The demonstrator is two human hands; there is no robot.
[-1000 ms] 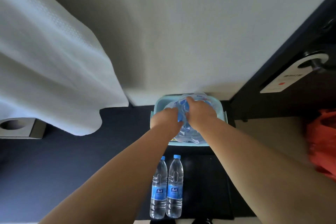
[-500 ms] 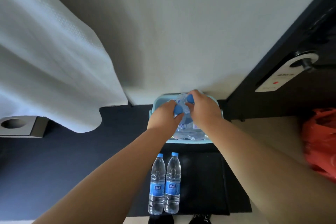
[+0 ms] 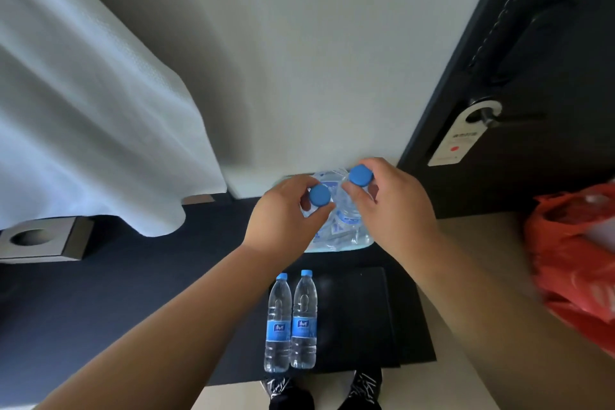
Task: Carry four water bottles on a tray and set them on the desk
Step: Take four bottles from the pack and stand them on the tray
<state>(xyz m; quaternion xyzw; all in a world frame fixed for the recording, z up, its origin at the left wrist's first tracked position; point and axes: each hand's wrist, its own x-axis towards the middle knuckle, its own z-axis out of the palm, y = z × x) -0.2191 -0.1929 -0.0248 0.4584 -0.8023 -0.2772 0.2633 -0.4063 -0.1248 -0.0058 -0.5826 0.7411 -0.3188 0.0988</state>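
Observation:
My left hand point(image 3: 286, 210) grips the neck of one clear water bottle with a blue cap point(image 3: 320, 195). My right hand point(image 3: 392, 206) grips a second bottle by its neck under the blue cap point(image 3: 360, 175). Both bottles are raised above a pale blue bin point(image 3: 336, 245) holding more plastic-wrapped bottles by the wall. Two more blue-labelled bottles point(image 3: 290, 323) lie side by side on a black tray point(image 3: 366, 316) on the dark floor in front of my shoes.
A white curtain point(image 3: 86, 116) hangs at left above a grey floor box point(image 3: 43, 241). A dark door point(image 3: 519, 103) with a hanging sign point(image 3: 461, 140) stands at right. An orange plastic bag point(image 3: 575, 250) sits on the tan floor at right.
Both hands have lifted out of the bin toward me, each bringing up a bottle; the caps now show clearly between the fingers.

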